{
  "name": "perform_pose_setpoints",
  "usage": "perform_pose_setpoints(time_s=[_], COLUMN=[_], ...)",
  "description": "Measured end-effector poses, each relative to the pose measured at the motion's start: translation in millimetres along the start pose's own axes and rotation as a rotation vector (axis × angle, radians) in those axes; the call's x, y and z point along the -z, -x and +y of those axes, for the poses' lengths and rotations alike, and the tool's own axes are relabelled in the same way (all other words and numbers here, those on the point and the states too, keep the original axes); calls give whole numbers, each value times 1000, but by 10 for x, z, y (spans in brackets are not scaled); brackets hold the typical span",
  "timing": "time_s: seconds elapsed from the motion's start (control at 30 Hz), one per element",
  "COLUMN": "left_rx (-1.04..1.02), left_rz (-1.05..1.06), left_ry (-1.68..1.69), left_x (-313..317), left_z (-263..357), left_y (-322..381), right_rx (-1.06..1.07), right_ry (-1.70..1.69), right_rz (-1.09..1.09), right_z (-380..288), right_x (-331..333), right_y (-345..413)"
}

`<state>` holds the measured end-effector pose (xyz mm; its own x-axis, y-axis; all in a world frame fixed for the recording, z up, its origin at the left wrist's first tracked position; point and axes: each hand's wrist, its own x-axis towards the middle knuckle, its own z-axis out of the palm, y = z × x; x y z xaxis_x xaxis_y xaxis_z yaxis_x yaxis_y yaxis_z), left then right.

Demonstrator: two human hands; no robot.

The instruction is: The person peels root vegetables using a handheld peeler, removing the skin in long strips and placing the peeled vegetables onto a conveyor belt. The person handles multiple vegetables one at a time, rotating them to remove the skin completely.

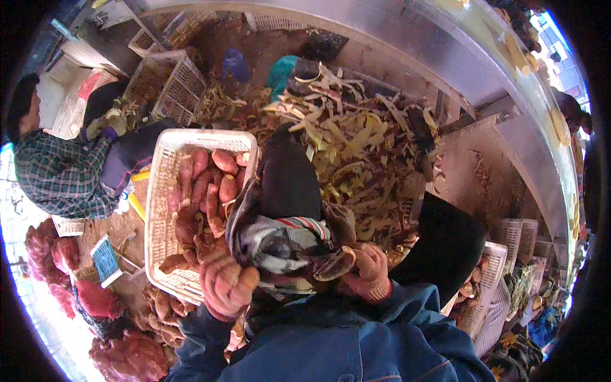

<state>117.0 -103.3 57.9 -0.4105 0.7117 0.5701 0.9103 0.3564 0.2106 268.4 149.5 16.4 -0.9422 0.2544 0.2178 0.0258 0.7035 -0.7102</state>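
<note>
My left hand (229, 285), in a pinkish knitted glove, has its fingers curled beside the near right corner of a white plastic basket (153, 200). Reddish sweet potatoes (200, 191) fill much of that basket. My right hand (366, 271), gloved alike, bends its fingers at a dark, brown-rimmed piece (335, 265), perhaps cloth; whether it grips this is unclear. Bunched black, white and grey patterned cloth (281, 246) with red stripes lies on my lap between the hands. Whether my left hand holds an edge of it is hidden.
Long pale peelings (355, 143) heap up beyond my lap. A person in a checked shirt (62, 172) sits at the left, near a plastic crate (176, 86). Red mesh sacks (126, 355) and loose sweet potatoes (162, 310) lie lower left. A metal table edge (405, 36) curves above.
</note>
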Motion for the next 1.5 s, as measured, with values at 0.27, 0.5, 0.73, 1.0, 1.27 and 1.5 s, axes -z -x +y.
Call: perform_pose_setpoints(time_s=[0.27,0.5,0.73,1.0,1.27,1.5], left_rx=[-56,47,50,491,723,1027], left_rz=[-274,-662,-1026,-525,-490,-27], left_ry=[65,542,772,420,650,590], left_x=[325,644,462,-110,144,627], left_z=[201,428,382,168,175,227], left_y=[389,-77,-190,-798,-747,-544], right_rx=[-172,-628,159,252,191,63], right_ry=[-329,168,98,35,-139,-102], right_rz=[-279,15,-171,-252,-323,-225], right_z=[-10,946,-144,-441,158,-709], right_x=[148,101,160,130,66,342], right_y=[222,-196,-768,-886,-726,-237])
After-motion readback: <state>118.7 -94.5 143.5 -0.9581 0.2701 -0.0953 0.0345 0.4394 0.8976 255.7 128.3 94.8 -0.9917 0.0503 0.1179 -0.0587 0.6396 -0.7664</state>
